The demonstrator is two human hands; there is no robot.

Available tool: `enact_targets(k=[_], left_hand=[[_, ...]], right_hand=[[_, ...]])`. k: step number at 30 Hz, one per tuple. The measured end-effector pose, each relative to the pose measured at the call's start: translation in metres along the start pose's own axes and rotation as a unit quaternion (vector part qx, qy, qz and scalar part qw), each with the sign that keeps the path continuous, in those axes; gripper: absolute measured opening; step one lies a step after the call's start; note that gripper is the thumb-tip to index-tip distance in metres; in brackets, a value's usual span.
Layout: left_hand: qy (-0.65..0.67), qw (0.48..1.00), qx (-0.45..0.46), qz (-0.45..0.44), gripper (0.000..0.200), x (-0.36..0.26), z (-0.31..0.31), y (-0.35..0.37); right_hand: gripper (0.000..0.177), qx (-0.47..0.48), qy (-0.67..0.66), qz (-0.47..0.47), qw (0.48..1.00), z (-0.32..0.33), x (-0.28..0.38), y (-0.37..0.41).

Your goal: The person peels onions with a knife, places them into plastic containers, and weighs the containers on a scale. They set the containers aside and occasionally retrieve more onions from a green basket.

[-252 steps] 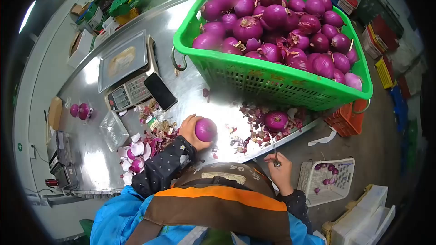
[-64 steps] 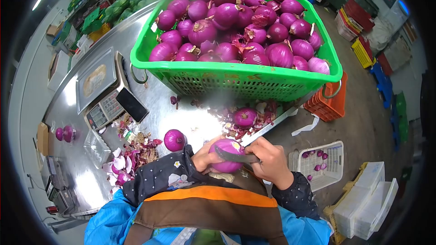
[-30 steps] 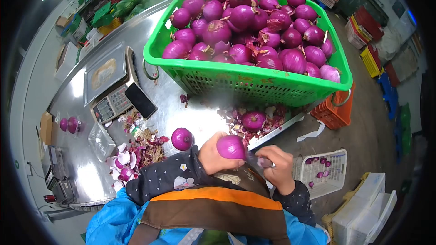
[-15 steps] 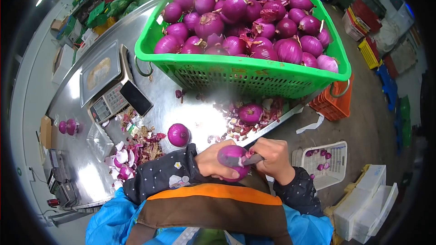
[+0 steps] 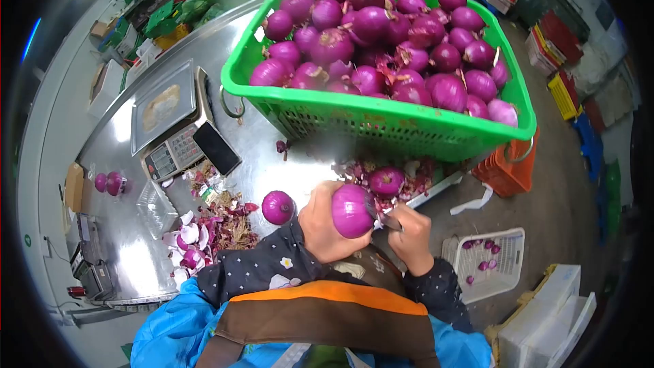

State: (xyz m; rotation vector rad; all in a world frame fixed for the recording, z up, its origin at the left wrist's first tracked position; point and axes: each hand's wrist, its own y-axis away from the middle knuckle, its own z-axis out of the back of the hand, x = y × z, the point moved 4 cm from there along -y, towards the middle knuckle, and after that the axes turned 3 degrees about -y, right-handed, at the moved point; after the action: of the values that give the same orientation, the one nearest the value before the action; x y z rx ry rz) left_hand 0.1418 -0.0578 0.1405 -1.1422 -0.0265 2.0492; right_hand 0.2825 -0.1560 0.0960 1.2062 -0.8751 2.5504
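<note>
Left hand (image 5: 320, 225): wrapped round the onion (image 5: 351, 212), and a firm hold there should stop it rolling
Knife (image 5: 390, 222): tbh probably best with short, shallow strokes, just skimming the onion, edge angled away from the left hand
Right hand (image 5: 413, 233): clenched round the knife, on the near side of the green crate (image 5: 300, 98)
Onion: snug against the left palm, knife right up by it, also the green crate's near side

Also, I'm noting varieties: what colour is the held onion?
Purple; the held onion shows best in the head view.
</note>
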Motion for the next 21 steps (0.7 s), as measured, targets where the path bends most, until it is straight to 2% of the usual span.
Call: enact_targets(k=[3, 4, 7, 8, 9, 10, 11, 12, 13, 14, 15, 17, 18, 19, 20, 21], left_hand=[[-0.004, 0.999, -0.045, -0.022, 0.072, 0.012, -0.004, 0.001], [0.006, 0.998, -0.056, -0.01, 0.072, 0.014, -0.006, 0.001], [0.035, 0.998, -0.046, 0.031, 0.073, 0.02, -0.013, 0.004], [0.135, 0.986, -0.022, 0.099, 0.069, 0.035, -0.025, 0.006], [0.23, 0.959, 0.0, 0.167, 0.065, 0.045, -0.031, 0.007], [0.478, 0.784, 0.174, 0.355, 0.057, 0.059, -0.047, 0.012], [0.56, 0.675, 0.16, 0.453, 0.053, 0.057, -0.054, 0.025], [0.576, 0.646, 0.175, 0.469, 0.055, 0.056, -0.061, 0.034], [0.592, 0.616, 0.19, 0.483, 0.056, 0.056, -0.063, 0.042], [0.589, 0.589, 0.237, 0.501, 0.054, 0.058, -0.06, 0.048], [0.59, 0.589, 0.223, 0.505, 0.054, 0.067, -0.051, 0.051], [0.452, 0.758, 0.109, 0.458, 0.044, 0.102, -0.016, 0.058], [0.333, 0.845, 0.059, 0.416, 0.038, 0.122, 0.013, 0.062], [0.203, 0.91, 0.011, 0.362, 0.033, 0.144, 0.042, 0.069], [0.156, 0.92, -0.065, 0.353, 0.031, 0.191, 0.058, 0.095], [0.109, 0.923, -0.142, 0.342, 0.031, 0.226, 0.066, 0.115]], right_hand=[[0.012, 0.031, -0.009, -0.073, 0.997, 0.004, -0.022, 0.02], [0.011, 0.025, -0.057, -0.137, 0.989, 0.002, -0.031, 0.022], [0.021, -0.014, -0.072, -0.101, 0.992, 0.003, -0.024, 0.006], [0.038, 0.049, -0.116, -0.121, 0.985, 0.002, -0.025, 0.004], [0.038, 0.056, -0.118, -0.117, 0.985, 0.001, -0.019, 0.002], [0.051, 0.071, -0.225, -0.16, 0.958, -0.004, -0.013, 0.003], [0.066, 0.09, -0.33, -0.205, 0.917, -0.012, -0.01, 0.005], [0.088, 0.151, -0.287, -0.226, 0.918, -0.023, -0.014, 0.009], [0.086, 0.16, -0.184, -0.097, 0.965, -0.035, -0.011, 0.005], [0.084, 0.134, -0.314, -0.191, 0.92, -0.044, -0.017, 0.009], [0.082, 0.104, -0.432, -0.284, 0.85, -0.054, -0.015, 0.01], [0.077, 0.102, -0.443, -0.313, 0.833, -0.067, -0.005, -0.003], [0.076, 0.173, -0.324, -0.276, 0.888, -0.076, 0.0, -0.01], [0.075, 0.237, -0.196, -0.229, 0.923, -0.084, 0.004, -0.015], [0.073, 0.234, -0.077, -0.124, 0.961, -0.099, 0.003, -0.017], [0.069, 0.239, -0.029, -0.121, 0.963, -0.116, 0.001, -0.014]])
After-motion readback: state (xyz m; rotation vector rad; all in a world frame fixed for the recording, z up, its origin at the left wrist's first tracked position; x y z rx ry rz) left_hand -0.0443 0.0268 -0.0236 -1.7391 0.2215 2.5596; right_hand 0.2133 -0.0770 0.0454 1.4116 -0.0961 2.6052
